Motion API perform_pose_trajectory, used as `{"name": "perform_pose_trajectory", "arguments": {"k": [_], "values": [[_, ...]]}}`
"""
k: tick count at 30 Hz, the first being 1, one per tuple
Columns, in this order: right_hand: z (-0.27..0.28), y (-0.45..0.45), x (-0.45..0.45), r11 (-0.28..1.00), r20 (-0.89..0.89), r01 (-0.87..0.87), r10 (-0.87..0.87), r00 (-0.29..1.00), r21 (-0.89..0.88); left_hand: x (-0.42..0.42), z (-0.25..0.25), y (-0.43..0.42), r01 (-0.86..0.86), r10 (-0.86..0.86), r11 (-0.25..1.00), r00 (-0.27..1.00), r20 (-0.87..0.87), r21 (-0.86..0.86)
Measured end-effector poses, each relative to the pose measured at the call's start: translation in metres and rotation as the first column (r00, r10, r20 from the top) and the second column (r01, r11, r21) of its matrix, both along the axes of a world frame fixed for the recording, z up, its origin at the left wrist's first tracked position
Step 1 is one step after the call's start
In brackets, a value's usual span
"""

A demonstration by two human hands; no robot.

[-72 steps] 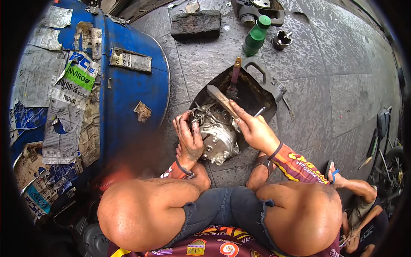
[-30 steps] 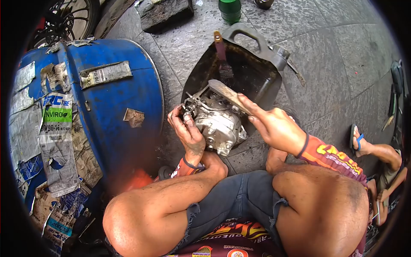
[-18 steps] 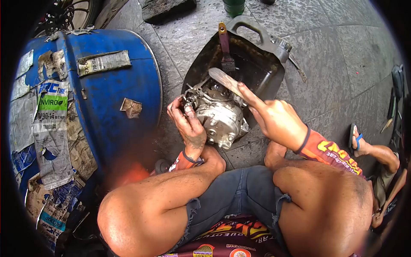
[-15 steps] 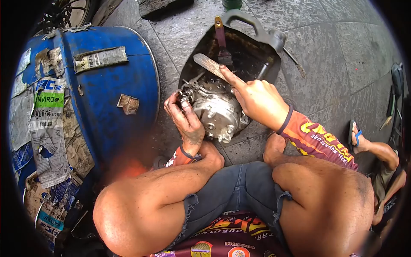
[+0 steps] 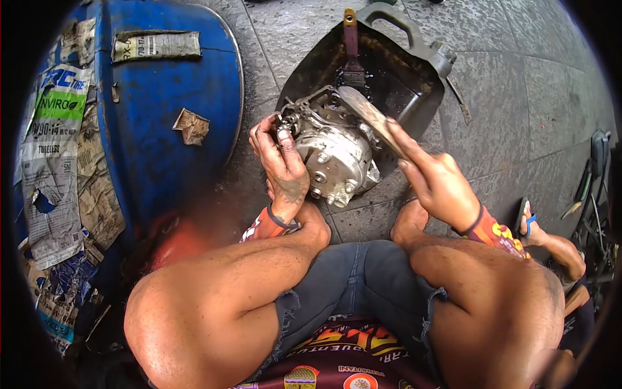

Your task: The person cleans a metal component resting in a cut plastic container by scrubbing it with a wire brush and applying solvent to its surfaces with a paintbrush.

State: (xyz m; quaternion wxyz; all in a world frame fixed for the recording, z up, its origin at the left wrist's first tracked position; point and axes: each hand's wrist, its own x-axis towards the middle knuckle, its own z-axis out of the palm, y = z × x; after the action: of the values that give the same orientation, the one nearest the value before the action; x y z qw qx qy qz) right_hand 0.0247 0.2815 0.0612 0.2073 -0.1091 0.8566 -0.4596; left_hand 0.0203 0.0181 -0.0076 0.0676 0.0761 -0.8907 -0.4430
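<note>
My left hand (image 5: 283, 162) grips the left side of a metal engine part (image 5: 337, 146), a rounded silvery casing with bolts. This casing rests tilted at the near edge of a cut-open black jerrycan (image 5: 414, 87), wet and dark inside. My right hand (image 5: 440, 185) is closed around a long wooden-backed brush (image 5: 366, 113) with a rounded end; its bristles are hidden beneath. The brush's far end lies over the upper right of the casing; whether it touches, I cannot tell. A paintbrush (image 5: 351, 48) leans in the jerrycan, bristles down.
A blue drum (image 5: 168, 91) with torn tire labels stands at the left. A thin dirty tool (image 5: 459, 100) lies on the grey tiled floor (image 5: 499, 123) beside the jerrycan. Another person's sandalled foot (image 5: 530, 223) shows at the right, near dark items (image 5: 599, 155).
My right hand has moved right and down with the brush, now angled more steeply. My left hand keeps its grip on the engine part. The view has shifted slightly.
</note>
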Motion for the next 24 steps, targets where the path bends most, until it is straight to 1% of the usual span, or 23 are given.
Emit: {"name": "perform_pose_trajectory", "arguments": {"k": [1,2,3,4,5,6,7,8,9,10,11,12,13,15,17,18,19,20,22,23,24], "values": [[0.0,0.004,0.005,0.999,-0.015,0.008,-0.009,1.0,-0.033,0.002,-0.001,0.001,0.026,-0.028,0.999,0.998,-0.05,-0.033],[-0.004,0.007,0.007,0.999,0.013,0.027,-0.026,1.0,-0.03,0.003,-0.001,0.003,0.057,-0.063,0.996,0.993,-0.101,-0.066],[-0.005,0.001,0.0,0.999,0.001,0.03,-0.03,1.0,0.024,0.004,0.0,0.004,0.065,-0.071,0.996,0.992,-0.1,-0.058],[-0.006,-0.005,-0.008,0.996,-0.01,0.034,-0.033,0.999,0.078,0.004,0.002,0.004,0.092,-0.103,0.991,0.989,-0.106,-0.096],[-0.021,-0.016,-0.016,0.993,-0.022,0.052,-0.05,0.999,0.102,0.003,0.005,0.005,0.115,-0.131,0.984,0.984,-0.117,-0.138],[-0.02,-0.017,-0.017,0.996,-0.024,0.06,-0.058,0.998,0.059,0.002,0.006,0.005,0.115,-0.13,0.983,0.987,-0.094,-0.146],[-0.018,-0.018,-0.018,0.998,-0.027,0.059,-0.058,0.998,0.013,-0.002,0.005,0.006,0.113,-0.13,0.982,0.986,-0.107,-0.149],[-0.006,-0.01,-0.009,1.0,0.007,0.025,-0.025,1.0,0.016,-0.003,0.003,0.005,0.083,-0.093,0.991,0.992,-0.09,-0.108],[-0.002,0.001,0.004,0.999,0.059,0.041,-0.04,0.997,-0.025,-0.001,0.004,0.003,0.056,-0.061,0.996,0.996,-0.061,-0.068],[0.003,0.011,0.014,0.996,0.111,0.061,-0.054,0.992,-0.065,0.001,0.004,0.003,0.065,-0.071,0.994,0.995,-0.071,-0.086],[-0.002,0.013,0.015,0.992,0.113,0.075,-0.063,0.992,-0.106,0.003,0.005,0.004,0.106,-0.121,0.986,0.986,-0.114,-0.129],[-0.005,0.014,0.013,0.985,0.116,0.088,-0.071,0.991,-0.147,0.002,0.004,0.004,0.111,-0.126,0.986,0.985,-0.121,-0.124],[-0.006,0.006,0.004,0.988,0.086,0.077,-0.066,0.994,-0.134,0.002,0.004,0.005,0.123,-0.137,0.986,0.983,-0.124,-0.115],[-0.025,-0.018,-0.014,0.973,-0.017,0.098,-0.104,0.994,-0.211,0.004,0.006,0.006,0.127,-0.143,0.983,0.982,-0.123,-0.131],[-0.031,-0.026,-0.021,0.982,-0.021,0.096,-0.101,0.995,-0.164,0.0,0.005,0.004,0.129,-0.148,0.979,0.982,-0.119,-0.155],[-0.03,-0.026,-0.02,0.984,-0.018,0.098,-0.101,0.995,-0.15,0.0,0.003,0.003,0.105,-0.116,0.988,0.989,-0.095,-0.114],[-0.017,-0.014,-0.012,0.983,0.013,0.046,-0.044,0.999,-0.179,0.001,0.003,0.001,0.074,-0.079,0.995,0.995,-0.067,-0.074],[-0.008,-0.003,-0.004,0.978,0.034,-0.013,0.02,0.999,-0.207,0.001,0.002,0.001,0.084,-0.092,0.992,0.992,-0.085,-0.091],[-0.005,0.0,0.001,0.979,-0.064,0.004,-0.018,0.998,-0.205,-0.002,0.005,0.003,0.083,-0.092,0.992,0.991,-0.099,-0.094],[-0.012,-0.004,0.001,0.98,-0.069,0.022,-0.036,0.997,-0.196,0.0,0.008,0.005,0.105,-0.114,0.99,0.989,-0.099,-0.092],[-0.019,-0.008,0.001,0.981,-0.074,0.04,-0.055,0.996,-0.188,0.001,0.01,0.006,0.13,-0.143,0.983,0.984,-0.104,-0.127]]}}
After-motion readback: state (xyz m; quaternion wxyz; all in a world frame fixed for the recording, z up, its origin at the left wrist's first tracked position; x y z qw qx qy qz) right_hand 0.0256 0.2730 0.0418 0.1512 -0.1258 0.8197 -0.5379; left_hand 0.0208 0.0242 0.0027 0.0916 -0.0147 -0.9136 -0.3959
